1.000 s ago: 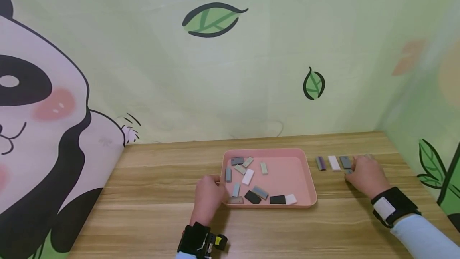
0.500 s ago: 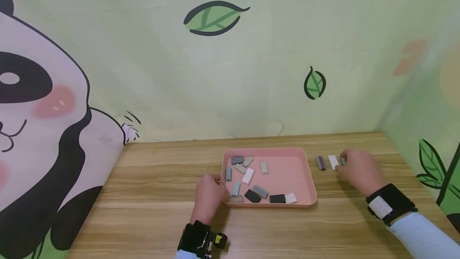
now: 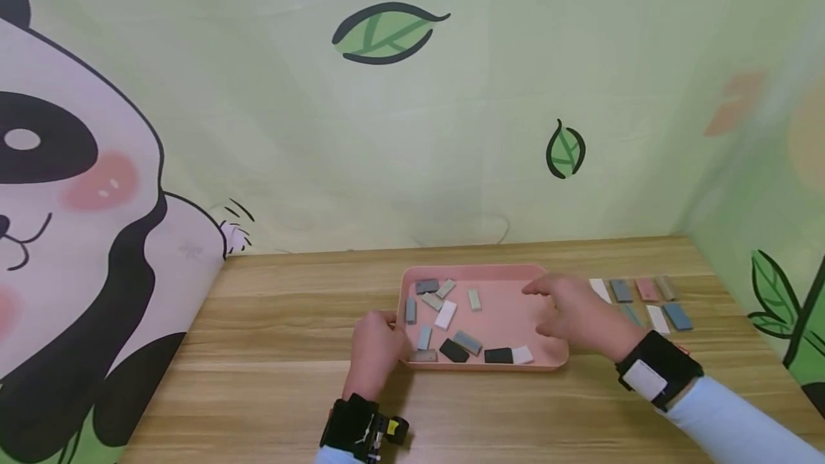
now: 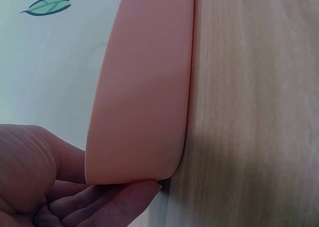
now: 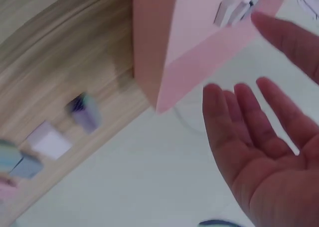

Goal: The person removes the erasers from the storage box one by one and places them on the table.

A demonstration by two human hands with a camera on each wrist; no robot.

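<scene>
My left hand (image 3: 375, 349) grips the left wall of a pink tray (image 3: 509, 310); in the left wrist view its fingers (image 4: 122, 204) curl against the tray's end. Small rectangular blocks lie in the tray, among them a white block (image 3: 445, 316), a black block (image 3: 454, 351) and a grey block (image 3: 426, 287), mostly towards the left and front. Over the tray's right side hovers my right hand (image 3: 580, 312), fingers spread and nothing between them. In the right wrist view a grey-purple block (image 5: 85, 112) stands on the table; the hand hides it from the head view.
Right of the tray, blocks lie in two rows on the wooden table (image 3: 271, 349), including a pink block (image 3: 647, 290), a blue block (image 3: 678, 316) and a white block (image 3: 658, 319). A green printed backdrop (image 3: 412, 163) rises behind the table.
My right hand has left the block rows and moved left to the tray, its fingers opening. The blocks it covered now show. My left hand keeps its place on the tray.
</scene>
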